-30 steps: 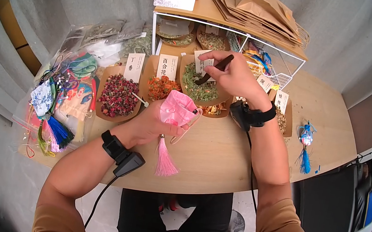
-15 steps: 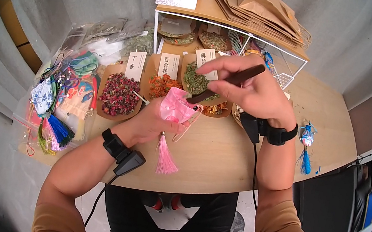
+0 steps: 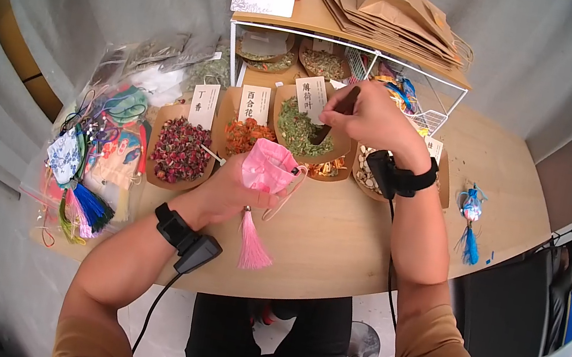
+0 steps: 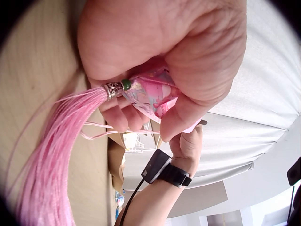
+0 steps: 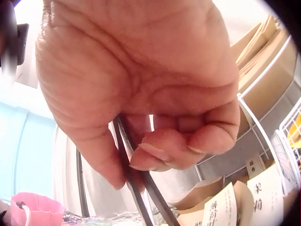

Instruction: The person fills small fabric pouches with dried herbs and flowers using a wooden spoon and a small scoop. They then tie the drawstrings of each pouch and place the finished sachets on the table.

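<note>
My left hand (image 3: pixel 225 189) grips a pink drawstring sachet (image 3: pixel 266 164) by its lower part, its mouth gaping upward. A long pink tassel (image 4: pixel 61 155) hangs below it from a silver bead and a green bead. With my right hand (image 3: pixel 382 123) I pinch dark tweezers (image 5: pixel 157 200) between thumb and fingers. Their two arms are seen close together in the right wrist view. In the head view they point down into the dried green leaves (image 3: pixel 297 131) in a brown paper tray. What the tips hold is hidden.
Trays of dried rosebuds (image 3: pixel 181 150) and orange petals (image 3: pixel 248 136) stand to the left, with label cards behind. Finished sachets (image 3: pixel 67 153) lie on plastic bags at far left, a blue sachet (image 3: pixel 473 206) at right. Behind is a shelf (image 3: pixel 312 20) with paper bags (image 3: pixel 404 17).
My right hand brought the tweezers from the green leaves to the sachet's mouth, then back to the leaves. My left hand keeps the sachet in about the same place.
</note>
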Tool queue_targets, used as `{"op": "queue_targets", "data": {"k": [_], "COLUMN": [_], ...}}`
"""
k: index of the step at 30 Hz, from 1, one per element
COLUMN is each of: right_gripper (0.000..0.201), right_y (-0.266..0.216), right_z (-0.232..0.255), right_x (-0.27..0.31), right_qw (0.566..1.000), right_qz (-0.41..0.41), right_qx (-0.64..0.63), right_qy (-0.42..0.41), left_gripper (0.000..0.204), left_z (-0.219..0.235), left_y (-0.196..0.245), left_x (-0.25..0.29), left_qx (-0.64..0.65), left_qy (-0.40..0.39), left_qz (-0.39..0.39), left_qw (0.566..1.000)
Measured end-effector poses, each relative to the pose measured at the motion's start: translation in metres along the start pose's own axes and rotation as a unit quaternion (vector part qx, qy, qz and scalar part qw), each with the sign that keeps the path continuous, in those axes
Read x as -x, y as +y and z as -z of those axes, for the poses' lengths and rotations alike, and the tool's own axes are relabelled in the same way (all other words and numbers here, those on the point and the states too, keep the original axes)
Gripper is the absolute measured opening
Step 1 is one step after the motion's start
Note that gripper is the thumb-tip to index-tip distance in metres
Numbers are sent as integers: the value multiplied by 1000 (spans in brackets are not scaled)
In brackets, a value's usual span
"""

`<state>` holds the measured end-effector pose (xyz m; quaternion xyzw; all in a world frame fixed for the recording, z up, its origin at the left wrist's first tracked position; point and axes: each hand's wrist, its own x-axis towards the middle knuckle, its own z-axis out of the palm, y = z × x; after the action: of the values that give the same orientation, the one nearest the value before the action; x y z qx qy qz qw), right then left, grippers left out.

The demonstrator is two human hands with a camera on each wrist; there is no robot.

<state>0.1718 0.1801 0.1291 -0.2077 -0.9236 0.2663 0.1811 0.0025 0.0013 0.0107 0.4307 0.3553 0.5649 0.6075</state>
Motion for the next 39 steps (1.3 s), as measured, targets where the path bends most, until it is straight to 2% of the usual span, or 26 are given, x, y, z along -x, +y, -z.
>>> {"op": "queue_targets", "data": {"k": [6, 9, 15, 21, 24, 27, 30, 34, 37, 39], "right_gripper": [15, 9, 10, 14, 15, 13, 19, 25, 23, 19], "right_y": [8, 8, 11, 6, 3, 0, -8, -11, -28, -44], "right_z": [-16, -18, -19, -17, -16, -12, -4, 4, 15, 24], "right_x": [-7, -9, -10, -10, -8, -7, -4, -1, 12, 28], "right_qw": [999, 1000, 999, 999, 996, 988, 977, 927, 884, 883], "right_qz": [17, 22, 45, 7, 18, 26, 25, 73, 164, 165], "right_qx": [-27, -9, -7, -13, -33, -12, 31, -61, -77, -73], "right_qy": [-16, -10, 14, 43, 79, 150, 212, 362, 432, 433], "left_gripper": [53, 52, 52, 52, 52, 52, 53, 53, 54, 54], "left_z": [0, -1, 0, -1, -2, -2, -2, -4, -3, 0], "left_y": [-1, 0, -1, 0, 0, 0, 2, 2, -3, -4], "left_x": [0, 1, 1, 1, 1, 1, 2, 3, 1, -1], "left_qx": [1, 0, 2, 3, 4, 4, -1, 2, -1, -7], "left_qy": [-4, -5, -8, -3, -3, -4, -5, 2, 7, 8], "left_qz": [1, 6, 3, 1, 0, 4, 12, 2, -8, -7], "left_qw": [1000, 1000, 1000, 1000, 1000, 1000, 1000, 1000, 1000, 1000]}}
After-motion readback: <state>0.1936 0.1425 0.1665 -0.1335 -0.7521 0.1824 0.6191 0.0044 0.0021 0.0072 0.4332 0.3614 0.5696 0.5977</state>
